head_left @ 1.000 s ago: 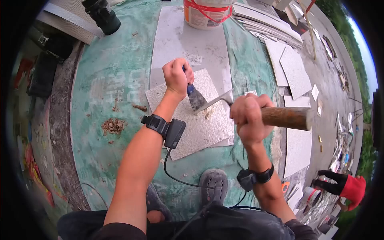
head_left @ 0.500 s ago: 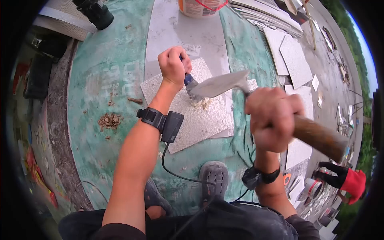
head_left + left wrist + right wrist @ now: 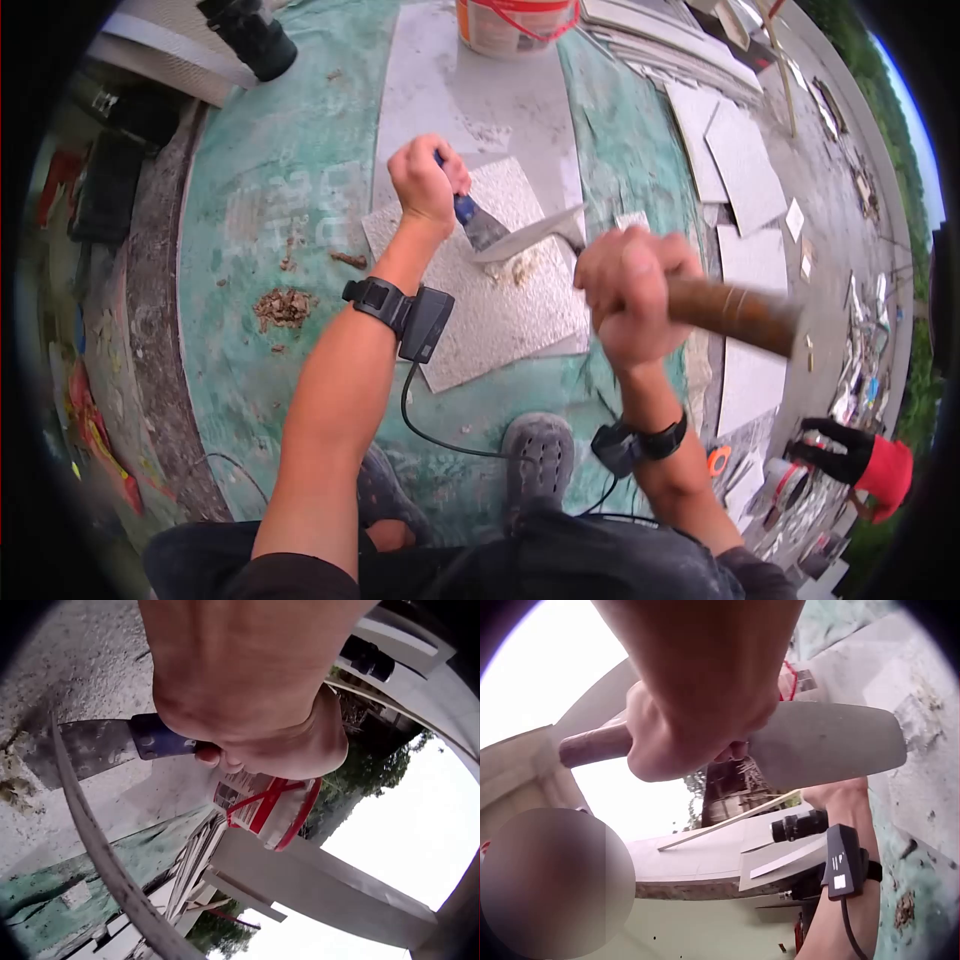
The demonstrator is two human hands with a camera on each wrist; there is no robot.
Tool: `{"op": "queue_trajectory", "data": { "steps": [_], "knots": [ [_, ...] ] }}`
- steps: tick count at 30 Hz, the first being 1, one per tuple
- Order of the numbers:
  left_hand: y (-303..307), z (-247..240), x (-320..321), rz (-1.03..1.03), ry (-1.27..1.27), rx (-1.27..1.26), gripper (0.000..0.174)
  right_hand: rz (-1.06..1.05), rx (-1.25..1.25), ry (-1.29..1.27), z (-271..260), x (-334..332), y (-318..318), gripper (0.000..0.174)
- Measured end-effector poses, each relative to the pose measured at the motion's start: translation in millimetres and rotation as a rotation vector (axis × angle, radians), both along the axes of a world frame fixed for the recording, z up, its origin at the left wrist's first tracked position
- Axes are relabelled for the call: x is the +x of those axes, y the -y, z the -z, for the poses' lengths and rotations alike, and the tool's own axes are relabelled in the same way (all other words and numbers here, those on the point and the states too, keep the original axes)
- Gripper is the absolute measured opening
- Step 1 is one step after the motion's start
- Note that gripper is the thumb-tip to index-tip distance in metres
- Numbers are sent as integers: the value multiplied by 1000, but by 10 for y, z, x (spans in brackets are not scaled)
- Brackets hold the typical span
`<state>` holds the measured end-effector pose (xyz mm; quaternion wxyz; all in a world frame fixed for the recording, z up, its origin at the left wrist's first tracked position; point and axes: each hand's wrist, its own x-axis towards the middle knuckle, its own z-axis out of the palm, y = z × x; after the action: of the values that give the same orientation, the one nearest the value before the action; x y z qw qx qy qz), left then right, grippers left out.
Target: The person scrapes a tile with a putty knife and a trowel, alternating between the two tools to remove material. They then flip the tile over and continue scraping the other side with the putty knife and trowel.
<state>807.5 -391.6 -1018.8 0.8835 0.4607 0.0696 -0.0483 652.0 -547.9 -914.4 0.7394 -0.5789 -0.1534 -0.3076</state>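
Observation:
My left hand point(image 3: 425, 185) grips the blue handle of a putty knife point(image 3: 94, 746), whose grey blade slants down onto a rough, speckled pale tile point(image 3: 465, 335). In my right hand point(image 3: 640, 290) is a trowel point(image 3: 832, 746), gripped by its thick wooden handle point(image 3: 735, 312). In the head view the trowel's broad metal blade stands nearly edge-on, its tip right at the putty knife's blade. Beige crumbs of mortar point(image 3: 518, 268) lie on the tile just beyond the two blades. In the left wrist view the trowel's edge crosses in front of the putty knife.
A smooth grey board point(image 3: 430, 90) lies under the tile, over a green sheet point(image 3: 270, 180). A white and red bucket point(image 3: 515, 28) stands at the far end. Brown debris point(image 3: 285, 308) is heaped at left. Cut panels point(image 3: 750, 170) lie at right, near a person in red point(image 3: 885, 478).
Half a second ago the trowel was turned flatter, with my right hand farther right; it has swung back left, blade edge-on. The putty knife stays on the tile.

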Motion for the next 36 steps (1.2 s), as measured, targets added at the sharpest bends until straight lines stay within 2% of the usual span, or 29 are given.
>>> {"op": "queue_trajectory", "data": {
  "steps": [1, 2, 3, 5, 7, 8, 9, 11, 13, 15, 17, 18, 19, 21, 22, 23, 25, 27, 30, 33, 35, 36],
  "knots": [
    [28, 4, -35, 20, -16, 3, 26, 7, 12, -54, -14, -55, 44, 18],
    [38, -29, -12, 16, 0, 3, 26, 58, -24, 52, -76, -28, 70, 17],
    [33, -38, -28, 7, 8, 3, 27, -30, 68, 101, -203, -61, 105, 15],
    [17, -18, -18, 25, 7, 8, 27, -46, 105, 121, -284, -113, 67, 16],
    [45, -43, -51, 45, 27, 7, 27, 163, -295, -141, 242, -124, -9, 20],
    [84, -52, -81, 52, 41, 45, 27, 137, -269, -243, 274, -116, -42, 24],
    [87, -72, -26, 44, 66, 88, 26, 129, -268, -214, 258, -24, -6, 24],
    [60, -81, -70, 82, 46, 72, 27, 8, -34, -99, 93, -70, 14, 20],
    [65, -52, -30, 41, 59, 36, 28, -45, 42, 80, -193, -95, 59, 13],
    [66, -28, -34, 53, 53, 18, 28, -27, 56, 112, -276, -101, -7, 13],
    [75, -44, -56, 67, 112, 120, 27, 130, -192, -36, 128, -22, -139, 12],
    [60, -81, -20, 62, 127, 117, 27, 108, -302, -82, 79, -62, 26, 13],
    [7, -111, 69, 23, 89, 64, 27, 93, -300, -49, -28, 89, 21, 13],
    [24, 3, -41, 28, -15, 15, 26, 23, -54, 46, -176, 59, 17, 13],
    [14, -10, -15, 34, 16, 30, 26, -57, 53, 136, -313, 49, 2, 12],
    [20, -27, -21, 52, 45, 46, 26, -95, 99, 91, -388, -30, -12, 13],
    [35, -60, -63, 61, 50, 37, 26, 194, -338, -28, 127, -32, -2, 17],
    [42, -69, -14, 86, 60, 66, 25, 193, -363, -244, 274, -66, -58, 19],
    [38, -55, -3, 68, 57, 63, 25, -14, -5, -27, 6, -40, 44, 18],
    [17, -79, -13, 64, 50, 37, 25, -69, 137, 83, -435, -118, 9, 14],
    [38, -69, -41, 83, 46, 30, 24, 409, -566, 175, 167, -4, 118, 8],
    [56, -53, -67, 73, 45, 57, 24, 291, -394, -158, 257, -11, -146, 16]
  ]
}}
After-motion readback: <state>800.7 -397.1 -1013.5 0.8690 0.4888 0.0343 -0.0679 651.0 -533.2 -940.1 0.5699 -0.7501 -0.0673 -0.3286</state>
